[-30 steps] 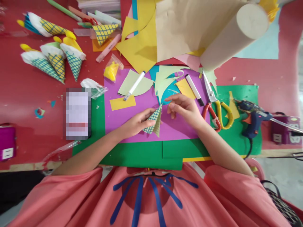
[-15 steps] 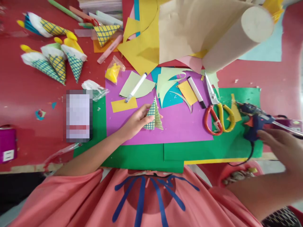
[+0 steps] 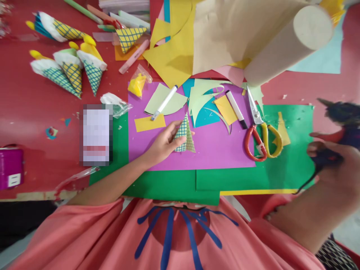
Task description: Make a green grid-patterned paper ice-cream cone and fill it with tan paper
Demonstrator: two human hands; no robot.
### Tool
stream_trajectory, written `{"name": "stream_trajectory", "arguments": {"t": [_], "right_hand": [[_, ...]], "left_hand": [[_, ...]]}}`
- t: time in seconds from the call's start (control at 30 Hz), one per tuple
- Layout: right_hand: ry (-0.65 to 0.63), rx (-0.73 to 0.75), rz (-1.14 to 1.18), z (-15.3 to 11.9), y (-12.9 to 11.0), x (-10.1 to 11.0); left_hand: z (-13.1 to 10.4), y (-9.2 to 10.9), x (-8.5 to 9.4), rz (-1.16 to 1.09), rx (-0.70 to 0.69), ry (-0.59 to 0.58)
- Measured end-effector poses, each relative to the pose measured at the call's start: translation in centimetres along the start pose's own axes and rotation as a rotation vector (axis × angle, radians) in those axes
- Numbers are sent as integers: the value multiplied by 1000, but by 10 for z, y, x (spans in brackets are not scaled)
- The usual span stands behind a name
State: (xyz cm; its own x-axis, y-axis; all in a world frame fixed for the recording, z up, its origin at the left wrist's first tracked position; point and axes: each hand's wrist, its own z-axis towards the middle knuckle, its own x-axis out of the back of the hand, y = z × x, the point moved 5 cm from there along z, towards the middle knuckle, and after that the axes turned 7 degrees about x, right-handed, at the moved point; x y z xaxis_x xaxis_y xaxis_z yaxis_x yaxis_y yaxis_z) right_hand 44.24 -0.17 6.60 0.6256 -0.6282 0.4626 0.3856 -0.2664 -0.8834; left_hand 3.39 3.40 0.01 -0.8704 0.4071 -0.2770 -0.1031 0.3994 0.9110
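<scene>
The fingers [image 3: 177, 142] of the left hand [image 3: 159, 149] are curling partway closed around a paper cone [image 3: 181, 135], the thumb pressing across its gridded front while other fingertips are showing at its far side. The cone is standing point away from the wearer over the middle of the purple sheet [image 3: 222, 150], its pale inner flap facing right. Off to the right of the purple sheet, the right hand [image 3: 348, 155] is gripping the dark handle of a glue gun [image 3: 341, 112], its fingers bending around it; the gun is running partly out of view, blurred, so how tightly that hand is closing I cannot tell.

On the purple sheet's far half, a pale green fan-shaped piece [image 3: 154, 99] is lying under a white marker [image 3: 164, 103], and a yellow strip [image 3: 150, 123] is lying nearer. A black-capped marker [image 3: 235, 108] is resting on its right part, beside a yellow rectangle [image 3: 225, 109]. Scissors [image 3: 255, 117] are overlapping the sheet's right edge. Green paper [image 3: 225, 180] is showing on the sheet's near side, a pixelated phone [image 3: 95, 135] is lying to its left, and a brown paper roll [image 3: 281, 50] is lying beyond it.
</scene>
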Motion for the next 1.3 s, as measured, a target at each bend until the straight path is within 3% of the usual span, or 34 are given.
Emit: {"name": "stream_trajectory", "arguments": {"t": [0.07, 0.17, 0.3, 0.47, 0.57, 0.7, 0.8, 0.97, 1.13, 1.3], "right_hand": [[-32, -6, 277, -5, -19, -19], [-438, -121, 353, -25, -40, -72], [-812, -195, 459, -65, -55, -133], [-1121, -109, 493, -101, -56, -172], [-1136, -162, 610, -109, -52, -176], [-1129, -351, 801, -126, -51, -183], [-1032, -431, 848, -135, -53, -190], [-879, -404, 819, -133, -51, -193], [-856, -419, 760, -130, -42, -191], [-872, -321, 734, -130, -43, -191]], "left_hand": [[0, 0, 1, 45, -20, 2], [1, 0, 5, 142, -51, 29], [1, 1, 10, 267, -81, 79], [0, 5, 11, 445, -131, 132], [-1, 6, 10, 509, -143, 157], [1, 2, 6, 590, -166, 163], [1, -1, 3, 653, -160, 152], [-1, -2, 2, 634, -121, 124], [-1, -4, 4, 541, -118, 84], [-1, -5, 5, 524, -92, 64]]}}
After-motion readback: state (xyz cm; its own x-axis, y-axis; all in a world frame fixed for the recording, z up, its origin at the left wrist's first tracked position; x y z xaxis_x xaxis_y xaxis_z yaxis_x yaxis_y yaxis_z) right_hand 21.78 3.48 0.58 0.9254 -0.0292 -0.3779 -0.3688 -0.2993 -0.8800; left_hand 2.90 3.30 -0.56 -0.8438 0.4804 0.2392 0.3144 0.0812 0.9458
